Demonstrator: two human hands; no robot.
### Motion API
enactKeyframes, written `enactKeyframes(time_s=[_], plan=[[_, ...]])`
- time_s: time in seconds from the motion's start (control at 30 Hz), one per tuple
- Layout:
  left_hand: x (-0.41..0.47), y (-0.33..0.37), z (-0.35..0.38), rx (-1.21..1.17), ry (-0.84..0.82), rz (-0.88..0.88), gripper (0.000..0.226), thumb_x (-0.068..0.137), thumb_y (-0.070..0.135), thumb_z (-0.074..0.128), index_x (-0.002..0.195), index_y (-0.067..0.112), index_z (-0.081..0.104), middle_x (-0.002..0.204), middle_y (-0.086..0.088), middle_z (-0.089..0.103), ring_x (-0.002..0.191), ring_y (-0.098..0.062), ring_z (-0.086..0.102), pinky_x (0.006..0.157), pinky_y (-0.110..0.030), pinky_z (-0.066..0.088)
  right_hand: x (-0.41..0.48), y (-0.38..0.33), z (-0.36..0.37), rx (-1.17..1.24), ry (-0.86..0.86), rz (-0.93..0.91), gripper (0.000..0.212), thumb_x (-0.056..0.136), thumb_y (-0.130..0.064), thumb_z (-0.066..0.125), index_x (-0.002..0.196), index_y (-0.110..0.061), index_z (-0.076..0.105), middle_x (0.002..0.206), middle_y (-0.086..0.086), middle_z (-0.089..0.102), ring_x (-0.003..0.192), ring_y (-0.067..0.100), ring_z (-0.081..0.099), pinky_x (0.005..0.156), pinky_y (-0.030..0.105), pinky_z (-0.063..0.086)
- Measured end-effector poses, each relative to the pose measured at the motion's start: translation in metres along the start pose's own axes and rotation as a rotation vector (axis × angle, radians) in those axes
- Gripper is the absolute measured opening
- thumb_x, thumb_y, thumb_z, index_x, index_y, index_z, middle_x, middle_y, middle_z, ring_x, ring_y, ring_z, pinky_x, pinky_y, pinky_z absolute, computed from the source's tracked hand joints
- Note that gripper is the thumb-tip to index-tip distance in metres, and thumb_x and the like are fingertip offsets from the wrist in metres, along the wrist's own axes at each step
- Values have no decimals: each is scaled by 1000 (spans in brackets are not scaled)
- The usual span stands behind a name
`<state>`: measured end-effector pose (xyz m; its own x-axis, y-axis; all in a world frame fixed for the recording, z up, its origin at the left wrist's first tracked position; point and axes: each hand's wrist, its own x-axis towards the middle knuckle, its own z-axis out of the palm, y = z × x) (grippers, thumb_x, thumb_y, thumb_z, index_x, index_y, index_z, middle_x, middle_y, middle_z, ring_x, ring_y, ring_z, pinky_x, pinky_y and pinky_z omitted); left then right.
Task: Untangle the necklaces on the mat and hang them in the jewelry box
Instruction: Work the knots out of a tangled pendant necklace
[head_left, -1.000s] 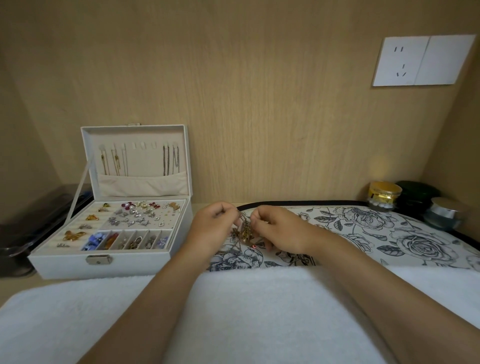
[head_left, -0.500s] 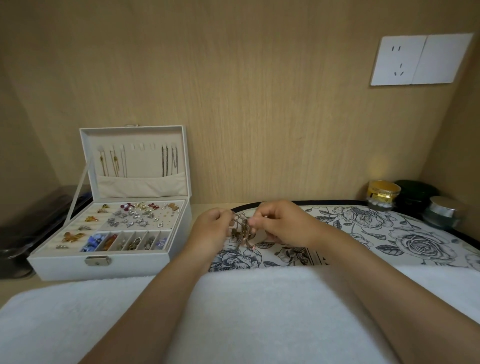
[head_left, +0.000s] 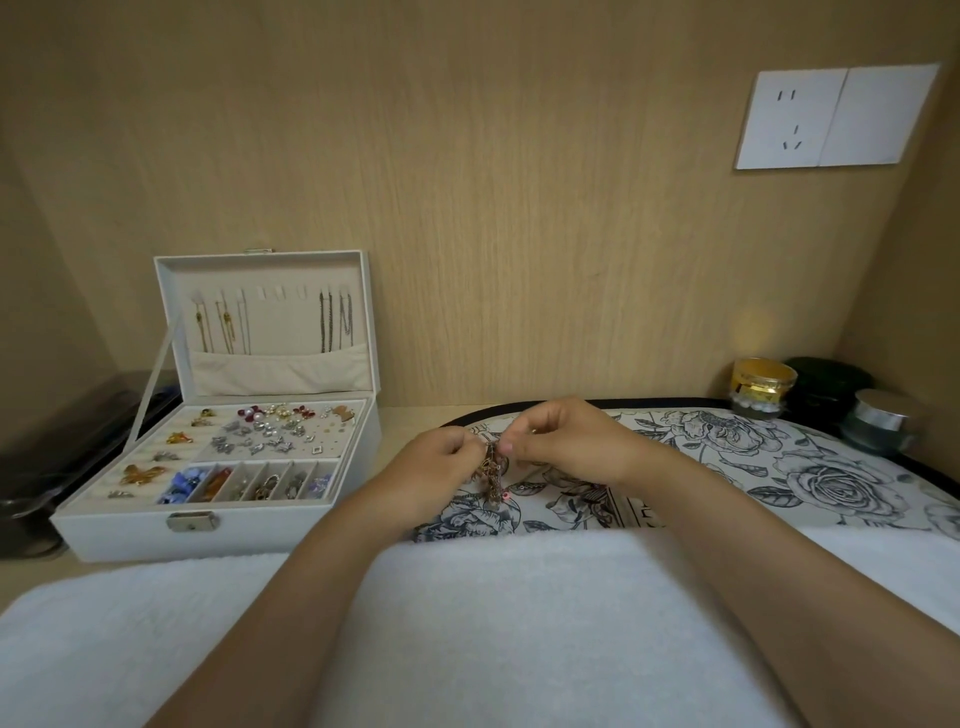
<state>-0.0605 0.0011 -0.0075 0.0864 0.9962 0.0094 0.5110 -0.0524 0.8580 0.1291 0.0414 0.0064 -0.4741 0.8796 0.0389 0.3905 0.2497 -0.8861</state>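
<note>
I see left hand (head_left: 441, 467) and right hand (head_left: 571, 441), both grips pinched on tangle (head_left: 491, 475), right of box (head_left: 270, 519). Chains (head_left: 332, 322) hang in its lid; middle hooks (head_left: 272, 293) bare. I judge partway: knot not yet freed, hanging left.

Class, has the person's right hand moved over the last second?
Yes, slightly. The right hand has risen in view: its knuckles now overlap the black far edge of the floral mat.

No legible text or labels, dark marks on the floral mat (head_left: 727, 457) near its front edge unreadable
</note>
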Motion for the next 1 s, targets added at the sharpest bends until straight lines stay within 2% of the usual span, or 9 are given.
enactKeyframes(time_s=[0.1, 0.23, 0.33, 0.47, 0.6, 0.73, 0.83, 0.93, 1.0], plan=[[-2, 1, -6, 144, -39, 50, 27, 98, 34, 48, 82, 16, 60, 67, 10, 59, 67, -14, 50, 65, -30, 39, -2, -7, 2, 202, -99, 55, 19, 91, -23, 59, 79, -9, 65, 71, 2, 63, 78, 21, 61, 73, 24, 52], [-4, -2, -12, 356, 38, 113, 24, 97, 32, 54, 77, 18, 57, 67, 7, 60, 61, -9, 54, 56, -23, 40, 0, -5, 2, 178, -106, 117, 18, 74, -32, 49, 67, -15, 50, 74, 2, 60, 73, 21, 54, 77, 36, 40], [-3, -3, -9, 226, 118, 104, 18, 94, 32, 60, 81, 21, 60, 73, 3, 63, 65, -9, 56, 58, -21, 42, 2, -1, 0, 174, -63, 101, 21, 88, -22, 52, 71, -11, 54, 86, 3, 71, 83, 22, 63, 74, 32, 49], [-4, 3, -3, -151, 114, 114, 10, 94, 15, 63, 98, 18, 55, 80, -8, 70, 73, -16, 62, 75, -33, 54, 2, 0, -4, 515, -86, 44, 26, 101, -18, 48, 78, -10, 54, 95, 13, 74, 91, 28, 66, 83, 36, 55], [-4, 6, -5, -344, 78, 117, 10, 96, 6, 58, 101, 15, 58, 76, -4, 71, 76, -18, 64, 79, -34, 55, 1, -2, 0, 638, -69, 43, 20, 101, -20, 51, 84, -10, 57, 67, 9, 64, 80, 28, 68, 84, 41, 54], [-3, 9, -11, -509, 27, 68, 14, 95, 1, 57, 93, 13, 62, 74, -5, 69, 75, -19, 63, 79, -32, 52, 6, 2, 15, 357, 25, 32, 5, 100, -13, 56, 104, -11, 56, 55, 0, 50, 52, 17, 50, 58, 28, 46], [-4, 6, -15, -471, -36, 28, 20, 93, -1, 57, 86, 12, 70, 76, -4, 67, 71, -16, 61, 73, -29, 53, 9, 8, 31, 60, 86, -62, 15, 100, -13, 54, 100, -26, 46, 62, 0, 49, 50, 14, 43, 48, 26, 39], [-6, 5, -17, -208, -1, -9, 29, 92, 1, 56, 79, 16, 77, 74, -1, 68, 70, -15, 59, 75, -28, 51, 9, 9, 41, -203, 95, -186, 22, 98, -10, 51, 87, -27, 58, 75, -5, 60, 65, 10, 52, 65, 30, 44], [-8, 6, -19, 128, 65, 7, 30, 91, 13, 57, 74, 27, 78, 72, 13, 69, 66, -3, 61, 69, -18, 46, 8, 6, 45, -340, 84, -172, 28, 97, -7, 49, 88, -26, 67, 77, -11, 61, 60, -4, 50, 63, 18, 40]])
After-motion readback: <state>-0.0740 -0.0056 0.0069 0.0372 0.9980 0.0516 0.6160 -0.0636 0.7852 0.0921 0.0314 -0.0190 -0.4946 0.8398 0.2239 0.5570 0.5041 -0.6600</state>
